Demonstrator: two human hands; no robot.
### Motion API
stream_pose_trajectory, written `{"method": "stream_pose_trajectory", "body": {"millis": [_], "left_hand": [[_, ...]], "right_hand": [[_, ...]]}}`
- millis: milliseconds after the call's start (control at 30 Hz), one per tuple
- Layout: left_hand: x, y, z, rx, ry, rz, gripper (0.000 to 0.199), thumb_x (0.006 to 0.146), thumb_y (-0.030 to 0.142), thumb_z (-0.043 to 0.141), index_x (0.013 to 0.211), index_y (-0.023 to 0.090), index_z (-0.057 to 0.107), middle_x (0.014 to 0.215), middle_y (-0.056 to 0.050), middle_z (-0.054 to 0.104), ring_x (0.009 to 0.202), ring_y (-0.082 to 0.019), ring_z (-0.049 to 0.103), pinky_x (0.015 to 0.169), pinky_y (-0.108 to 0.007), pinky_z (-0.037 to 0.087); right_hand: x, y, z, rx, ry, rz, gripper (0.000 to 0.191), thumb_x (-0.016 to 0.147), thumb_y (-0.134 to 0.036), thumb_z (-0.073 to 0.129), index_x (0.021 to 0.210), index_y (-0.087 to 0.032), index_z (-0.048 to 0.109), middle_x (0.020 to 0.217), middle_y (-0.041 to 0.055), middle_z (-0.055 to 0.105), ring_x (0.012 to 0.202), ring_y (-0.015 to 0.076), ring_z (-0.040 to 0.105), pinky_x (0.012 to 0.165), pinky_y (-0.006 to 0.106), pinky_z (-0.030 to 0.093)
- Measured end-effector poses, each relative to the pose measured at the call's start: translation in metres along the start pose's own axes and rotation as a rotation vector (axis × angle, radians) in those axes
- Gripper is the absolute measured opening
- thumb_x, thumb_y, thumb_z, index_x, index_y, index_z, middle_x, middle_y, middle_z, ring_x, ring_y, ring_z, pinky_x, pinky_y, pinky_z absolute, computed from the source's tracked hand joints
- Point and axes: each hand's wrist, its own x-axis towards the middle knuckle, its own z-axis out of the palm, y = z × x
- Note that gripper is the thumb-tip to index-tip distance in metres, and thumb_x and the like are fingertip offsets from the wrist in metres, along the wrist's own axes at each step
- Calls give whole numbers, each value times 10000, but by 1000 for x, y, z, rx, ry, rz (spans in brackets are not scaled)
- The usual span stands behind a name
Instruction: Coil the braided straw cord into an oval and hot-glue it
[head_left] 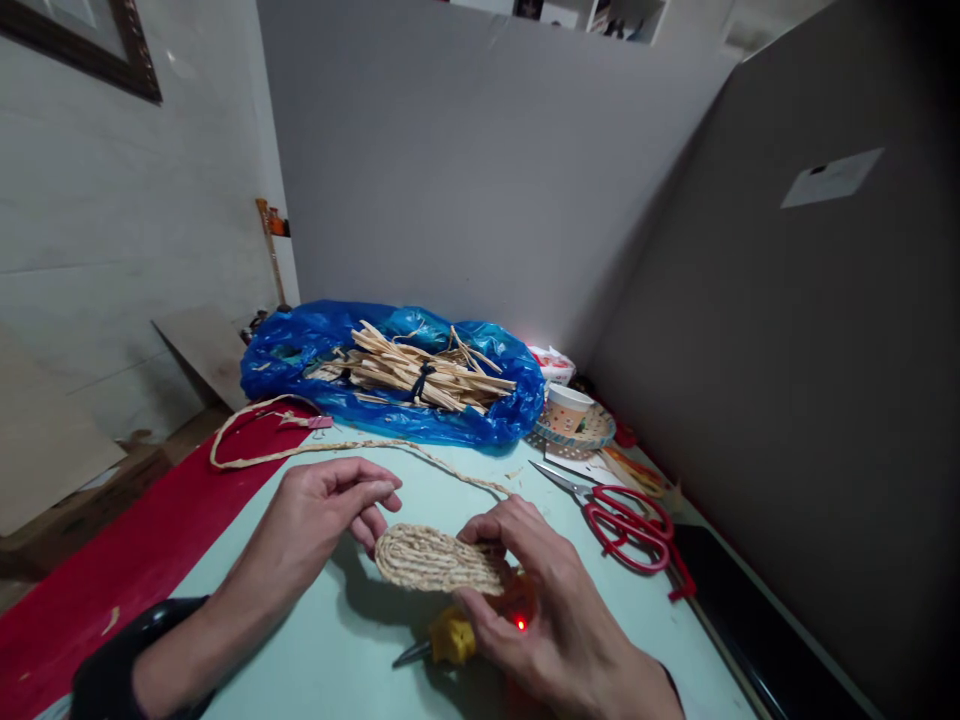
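My right hand grips the right end of a flat oval coil of straw rope, held above the table. Beside the coil's left end is my left hand, thumb and index finger pinched together; whether anything is between them I cannot make out. From behind my right hand the loose straw rope runs back and loops left, with a pink clip near its end. Below the coil lies a glue gun with a yellow nozzle and a lit red light, its body partly hidden by my right hand.
A blue plastic bag at the back holds a tied bundle of dry straw strips. Right of it, a paper cup sits in a woven tray. Red-handled scissors lie on the right. Grey panels enclose the back and right.
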Motion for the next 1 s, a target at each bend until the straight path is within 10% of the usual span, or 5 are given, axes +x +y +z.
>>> {"method": "stream_pose_trajectory", "body": {"millis": [433,567,733,1000], "left_hand": [[-8,-16,1,140,42,168,453,856,417,612,504,223,404,492,78,328,488,-116,307,470,-254,264],[-4,-14,5,95,-4,224,56,741,274,723,712,230,708,770,3,666,744,-172,575,696,-259,446],[-12,-9,9,-15,-222,129,409,841,409,629,1216,252,669,1072,-69,727,982,-249,671,845,-348,511],[-31,0,23,241,-402,163,251,765,184,705,1005,256,694,939,23,739,930,-201,656,868,-287,460]], "right_hand": [[-4,4,3,-18,-30,-58,187,863,-202,602,1037,-198,535,907,35,572,827,218,505,751,381,389],[-3,4,4,-39,-33,-90,189,868,-182,600,1041,-198,527,914,37,569,832,214,506,748,375,392],[-4,4,6,-90,-27,-150,193,852,-162,609,1026,-180,528,902,49,566,838,217,510,757,382,402],[-3,4,10,-194,12,-258,246,836,-151,593,1073,-153,527,882,89,621,805,240,523,714,397,428]]}}
